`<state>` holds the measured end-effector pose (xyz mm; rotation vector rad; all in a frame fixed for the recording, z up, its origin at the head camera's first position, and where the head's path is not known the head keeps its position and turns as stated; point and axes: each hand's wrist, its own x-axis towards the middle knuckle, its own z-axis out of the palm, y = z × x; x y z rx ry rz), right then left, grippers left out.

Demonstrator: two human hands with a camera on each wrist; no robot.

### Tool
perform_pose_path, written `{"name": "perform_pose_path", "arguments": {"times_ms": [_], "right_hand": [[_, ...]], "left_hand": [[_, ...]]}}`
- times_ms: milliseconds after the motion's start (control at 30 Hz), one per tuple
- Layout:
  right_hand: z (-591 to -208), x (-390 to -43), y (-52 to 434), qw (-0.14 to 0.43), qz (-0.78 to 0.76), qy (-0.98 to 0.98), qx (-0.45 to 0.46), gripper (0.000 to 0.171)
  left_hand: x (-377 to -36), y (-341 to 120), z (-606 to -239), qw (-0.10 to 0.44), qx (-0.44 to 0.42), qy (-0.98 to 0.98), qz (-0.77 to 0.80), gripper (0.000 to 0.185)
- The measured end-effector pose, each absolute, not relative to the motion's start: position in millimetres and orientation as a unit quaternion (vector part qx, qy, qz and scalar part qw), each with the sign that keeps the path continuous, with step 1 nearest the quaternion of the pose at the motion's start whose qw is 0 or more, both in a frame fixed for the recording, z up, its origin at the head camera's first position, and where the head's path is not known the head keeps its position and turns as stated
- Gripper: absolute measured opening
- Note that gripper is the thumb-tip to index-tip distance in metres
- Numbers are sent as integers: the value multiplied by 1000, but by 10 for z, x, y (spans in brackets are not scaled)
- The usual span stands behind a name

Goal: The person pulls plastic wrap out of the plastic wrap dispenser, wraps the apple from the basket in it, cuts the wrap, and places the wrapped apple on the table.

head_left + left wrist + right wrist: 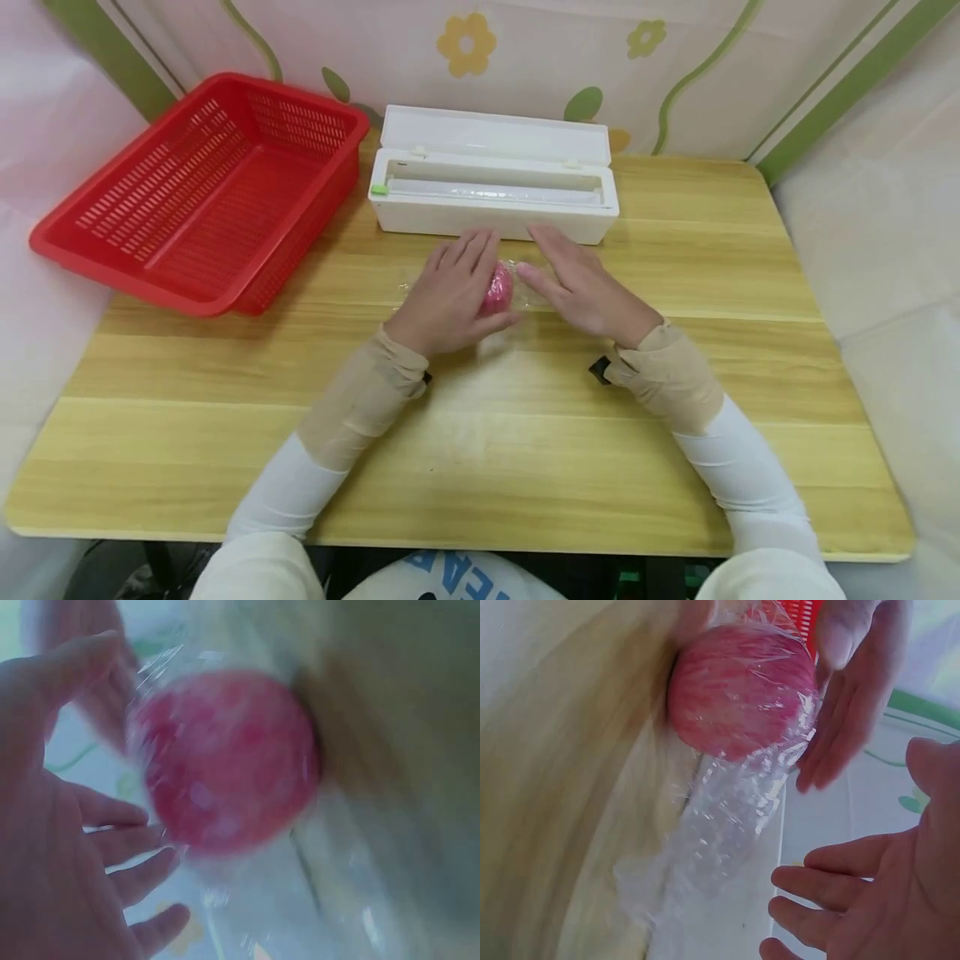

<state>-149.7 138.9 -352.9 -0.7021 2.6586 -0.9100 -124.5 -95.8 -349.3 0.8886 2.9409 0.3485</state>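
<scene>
A red apple (497, 290) with clear plastic film (727, 817) about it rests on the wooden table in front of the white box. My left hand (454, 300) lies at its left side, fingers extended and partly covering it in the head view. In the left wrist view the apple (232, 761) is blurred, close to those fingers. To the right, my right hand (583, 287) hovers with its fingers stretched out over the film's right part. A gap separates that hand (900, 877) from the apple (739, 694) in the right wrist view. Whether the left fingers touch the apple I cannot tell.
Behind the hands stands a white cling-film box (491, 218), its lid (495, 137) raised and a film roll (495, 192) inside. A red slotted basket (202, 304) sits at the table's back left. The wooden table (525, 483) reaches toward my body.
</scene>
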Motion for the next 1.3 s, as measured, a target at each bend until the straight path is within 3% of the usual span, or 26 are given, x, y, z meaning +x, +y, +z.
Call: {"name": "perform_pose_path", "arguments": {"times_ms": [300, 567, 767, 900, 1100, 1200, 1300], "right_hand": [[-3716, -1562, 1342, 121, -300, 911, -256, 78], [-3788, -1786, 1502, 132, -361, 896, -221, 71], [-3783, -1872, 1598, 176, -383, 891, -167, 78], [-3730, -1895, 1622, 188, -423, 877, -126, 79], [-3613, -1882, 1620, 197, -549, 812, -21, 83], [-3581, -1847, 1584, 170, -582, 795, 19, 79], [-3582, -1813, 1529, 107, -607, 786, 41, 64]], "left_hand": [[-1256, -738, -3712, 16, 266, 962, 61, 108], [-1309, -835, -3603, 24, 274, 955, 110, 122], [-1362, -892, -3611, 17, 284, 954, 96, 90], [-1392, -926, -3568, -35, 307, 945, 108, 76], [-1407, -957, -3429, -131, 302, 938, 111, 81], [-1406, -944, -3414, -164, 291, 938, 95, 83], [-1401, -913, -3432, -193, 284, 936, 71, 80]]}}
